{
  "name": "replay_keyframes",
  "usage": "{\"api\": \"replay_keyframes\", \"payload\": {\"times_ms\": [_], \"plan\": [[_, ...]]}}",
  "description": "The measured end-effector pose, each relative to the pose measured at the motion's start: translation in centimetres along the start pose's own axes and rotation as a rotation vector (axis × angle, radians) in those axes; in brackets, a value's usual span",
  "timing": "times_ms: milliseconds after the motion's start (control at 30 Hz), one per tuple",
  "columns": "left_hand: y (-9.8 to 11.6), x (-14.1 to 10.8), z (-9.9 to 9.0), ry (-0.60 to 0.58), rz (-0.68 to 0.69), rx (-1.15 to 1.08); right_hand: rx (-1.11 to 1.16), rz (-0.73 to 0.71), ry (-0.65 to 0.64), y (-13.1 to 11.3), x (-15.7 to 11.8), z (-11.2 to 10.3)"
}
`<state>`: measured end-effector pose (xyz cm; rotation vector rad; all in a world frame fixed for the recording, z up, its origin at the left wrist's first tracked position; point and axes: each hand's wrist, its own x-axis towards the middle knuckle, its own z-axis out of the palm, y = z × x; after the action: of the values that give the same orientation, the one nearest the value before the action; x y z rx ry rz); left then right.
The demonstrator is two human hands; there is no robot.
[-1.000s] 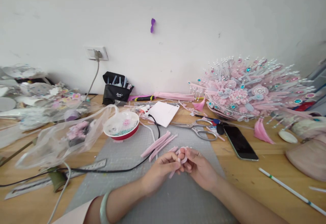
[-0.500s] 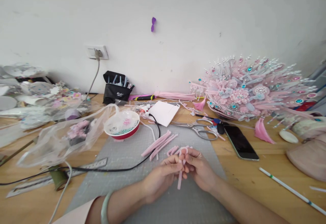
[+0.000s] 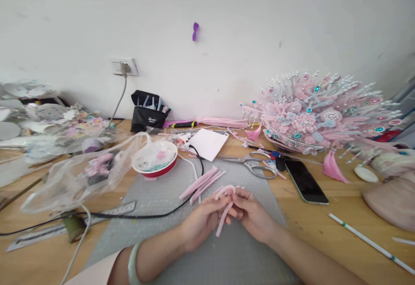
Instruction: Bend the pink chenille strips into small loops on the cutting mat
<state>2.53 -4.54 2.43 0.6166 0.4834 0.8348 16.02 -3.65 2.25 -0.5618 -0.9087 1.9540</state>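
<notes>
Above the flat grey gridded cutting mat [image 3: 220, 264], the bare left hand [image 3: 201, 225] and the bare right hand [image 3: 256, 216] are pinching a bent, pale pink fuzzy strip [image 3: 222, 223] between their fingertips, its free end dangling over the mat.

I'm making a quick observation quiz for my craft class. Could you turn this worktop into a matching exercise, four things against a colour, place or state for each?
Column one
1. bent pink strip
2. scissors
3. phone
4. bowl

Column two
A. red on the outside
B. dark screen facing up, on the wooden table
C. held by the left hand and the right hand
D. silver-coloured loop handles

Right pairs
1-C
2-D
3-B
4-A
</notes>
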Motion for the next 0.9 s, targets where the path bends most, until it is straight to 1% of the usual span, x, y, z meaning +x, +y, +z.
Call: {"api": "replay_keyframes", "payload": {"times_ms": [100, 167, 267, 500, 733, 900], "plan": [[0.0, 0.2, -0.4, -0.039, -0.006, -0.074, 0.0, 0.015, -0.007, 0.0, 0.0, -0.2], [0.0, 0.3, -0.7, -0.052, -0.035, -0.117, -0.006, 0.037, -0.004, 0.1, 0.0, -0.3], [0.1, 0.2, -0.7, -0.057, -0.08, -0.12, -0.021, 0.061, 0.0, 0.0, -0.1, -0.3], [0.3, -0.1, -0.2, -0.055, -0.032, -0.038, -0.033, 0.055, 0.019, -0.2, 0.0, -0.3], [0.2, -0.2, -0.2, -0.057, 0.0, -0.024, -0.034, 0.051, 0.053, -0.1, 0.1, -1.0], [0.2, -0.3, -0.2, -0.089, -0.006, -0.058, -0.041, 0.061, 0.092, -0.3, 0.1, -1.2]]}}
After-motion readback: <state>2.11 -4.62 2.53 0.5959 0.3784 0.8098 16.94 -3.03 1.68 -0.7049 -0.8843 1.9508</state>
